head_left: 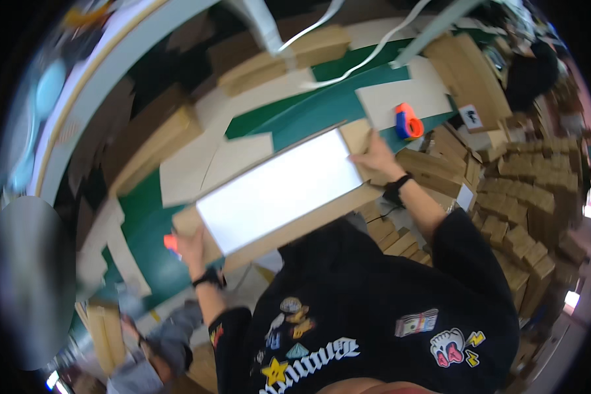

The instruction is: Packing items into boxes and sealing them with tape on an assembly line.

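A long brown cardboard box [295, 229] stretches across in front of me, over the near edge of the table and tilted up to the right. A bright white rectangular panel [279, 190] fills most of its upper face; whether it lies inside or on top I cannot tell. My left hand [190, 248] grips the box's left end. At the right end, my right hand [378, 157] is closed on it, fingertips by the panel's edge. Beside my left hand shows a small orange object [171, 241], mostly hidden.
An orange and blue tape dispenser [409, 123] stands on a cardboard sheet [391, 98] on the green table [148, 226]. More cardboard lies around. Stacked small brown boxes [525, 190] fill the right side. White cables [374, 56] hang at the top. Another person's arm [154, 361] is lower left.
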Demonstrator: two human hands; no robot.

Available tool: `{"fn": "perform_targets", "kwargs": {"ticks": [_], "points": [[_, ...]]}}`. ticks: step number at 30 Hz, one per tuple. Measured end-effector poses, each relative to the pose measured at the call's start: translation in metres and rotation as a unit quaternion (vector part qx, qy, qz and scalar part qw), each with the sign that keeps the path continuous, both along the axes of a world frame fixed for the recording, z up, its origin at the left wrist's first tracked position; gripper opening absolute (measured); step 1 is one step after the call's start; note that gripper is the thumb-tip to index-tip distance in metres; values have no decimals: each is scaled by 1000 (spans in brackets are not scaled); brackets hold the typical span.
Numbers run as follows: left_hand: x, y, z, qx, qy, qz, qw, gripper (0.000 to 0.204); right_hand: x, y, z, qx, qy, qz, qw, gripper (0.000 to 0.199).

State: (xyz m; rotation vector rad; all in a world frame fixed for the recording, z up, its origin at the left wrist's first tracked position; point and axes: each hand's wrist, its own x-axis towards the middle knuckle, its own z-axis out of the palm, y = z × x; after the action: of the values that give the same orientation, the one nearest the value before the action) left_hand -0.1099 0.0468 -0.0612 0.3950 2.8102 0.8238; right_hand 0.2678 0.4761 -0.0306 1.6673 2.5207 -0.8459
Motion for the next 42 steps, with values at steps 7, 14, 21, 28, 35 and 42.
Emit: {"fn": "perform_targets", "kwargs": {"ticks": [7, 14, 21, 28, 35, 42], "points": [[39, 18, 36, -129, -27, -256, 958, 32, -8, -21, 31, -14, 79, 115, 990, 25], [43, 72, 27, -102, -87, -477, 868, 58, -50, -42, -9, -110, -16, 212, 971, 48], [55, -40, 33, -86, -202, -556, 802, 84, -25, 16, -42, -77, -34, 117, 990, 104], [49, -17, 34, 6, -270, -294, 917, 38, -57, 58, -9, -320, 272, 71, 905, 88], [107, -20, -6, 272, -302, -15, 914, 55, -66, 61, 4, -489, 184, 89, 848, 45], [130, -28, -1, 331, -316, -31, 888, 45, -63, 49, 44, -213, 75, 352, 908, 58]]}}
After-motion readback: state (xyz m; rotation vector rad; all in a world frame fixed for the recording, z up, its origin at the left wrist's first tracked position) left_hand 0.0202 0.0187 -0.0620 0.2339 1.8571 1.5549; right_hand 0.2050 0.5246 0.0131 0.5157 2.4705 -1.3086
